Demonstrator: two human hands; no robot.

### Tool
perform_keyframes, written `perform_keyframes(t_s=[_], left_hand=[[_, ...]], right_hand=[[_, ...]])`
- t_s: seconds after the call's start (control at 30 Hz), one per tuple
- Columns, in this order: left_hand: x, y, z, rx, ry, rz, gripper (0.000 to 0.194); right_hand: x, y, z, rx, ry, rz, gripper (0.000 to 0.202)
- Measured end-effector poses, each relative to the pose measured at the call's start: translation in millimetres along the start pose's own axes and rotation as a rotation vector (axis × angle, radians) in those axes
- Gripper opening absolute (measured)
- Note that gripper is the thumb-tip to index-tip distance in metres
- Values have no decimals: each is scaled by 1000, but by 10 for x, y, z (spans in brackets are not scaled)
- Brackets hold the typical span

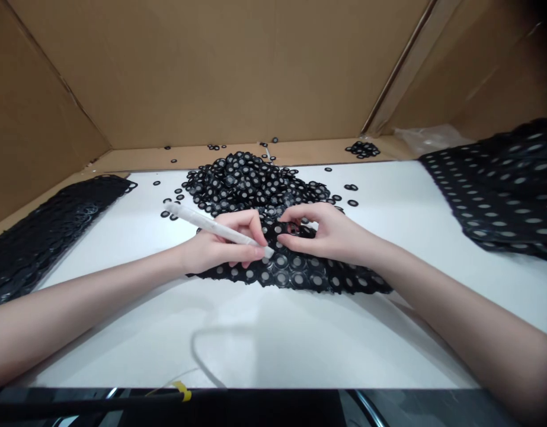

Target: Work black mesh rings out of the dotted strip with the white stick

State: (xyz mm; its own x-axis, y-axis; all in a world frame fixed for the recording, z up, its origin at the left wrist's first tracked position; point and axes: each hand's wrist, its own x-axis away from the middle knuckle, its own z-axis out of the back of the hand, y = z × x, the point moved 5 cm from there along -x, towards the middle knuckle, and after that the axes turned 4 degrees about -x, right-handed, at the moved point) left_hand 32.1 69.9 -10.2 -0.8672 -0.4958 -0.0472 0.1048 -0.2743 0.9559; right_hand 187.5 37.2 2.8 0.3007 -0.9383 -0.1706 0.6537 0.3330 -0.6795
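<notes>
A black sheet with rows of pale round spots [298, 279] lies in the middle of the white table. My left hand [231, 240] grips a white pen-like tool [202, 221], its tip down on the sheet. Beside it, my right hand [320, 232] has thumb and forefinger closed round the raised edge of the sheet, where a small ring or loose piece shows between the fingers. Just behind both hands rises a heap of small black rings [246, 181].
Stacked black sheets [51, 228] lie at the left, and a spotted black sheet pile [508, 190] at the right. Cardboard walls [237, 71] enclose the back and sides. Loose rings [362, 149] and clear plastic [433, 137] lie at the back right. A cable with yellow tape [182, 390] runs along the front edge.
</notes>
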Motion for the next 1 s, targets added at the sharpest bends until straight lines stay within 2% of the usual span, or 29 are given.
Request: perform_keyframes(t_s=[0.13,0.33,0.53,0.73,0.9,1.0], left_hand=[[-85,-7,43,-66,45,-43,19],[-110,-24,105,-218,138,-127,17],[-143,-57,105,-307,116,-123,17],[-155,-56,112,-380,158,-151,23],[-157,9,90,-372,134,-300,13],[-161,7,88,-344,97,-269,10]], right_hand=[[-8,58,-3,-56,73,-28,11],[-14,100,-47,-58,23,-21,6],[-14,142,-55,-69,35,-18,6],[-20,161,-58,-52,35,-13,5],[-17,171,-60,-57,39,-31,8],[-18,181,-63,-61,41,-31,10]])
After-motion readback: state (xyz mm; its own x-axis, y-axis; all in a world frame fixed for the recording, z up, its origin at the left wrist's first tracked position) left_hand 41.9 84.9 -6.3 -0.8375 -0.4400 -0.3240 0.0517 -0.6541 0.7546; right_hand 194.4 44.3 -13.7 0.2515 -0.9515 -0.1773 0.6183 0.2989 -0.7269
